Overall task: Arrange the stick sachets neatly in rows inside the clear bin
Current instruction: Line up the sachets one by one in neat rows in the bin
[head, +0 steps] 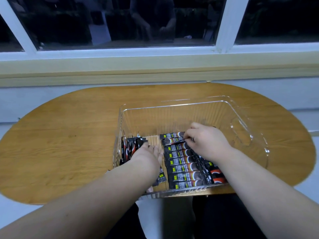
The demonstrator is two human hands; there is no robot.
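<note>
A clear plastic bin [241,121] stands on the wooden table. Inside it, several black stick sachets [183,167] lie side by side in a row down the middle. A loose bunch of sachets [129,146] leans against the bin's left wall. My right hand [207,141] is at the far end of the row and pinches a sachet [172,140] there with its fingertips. My left hand [148,155] is inside the bin with fingers straight, reaching toward the loose bunch; whether it touches them is hidden. More sachets lie under my right wrist at the near right.
The oval wooden table [69,144] stands against a wall under a window sill [155,68]. The bin's near edge overhangs the table's front. The right part of the bin floor is bare.
</note>
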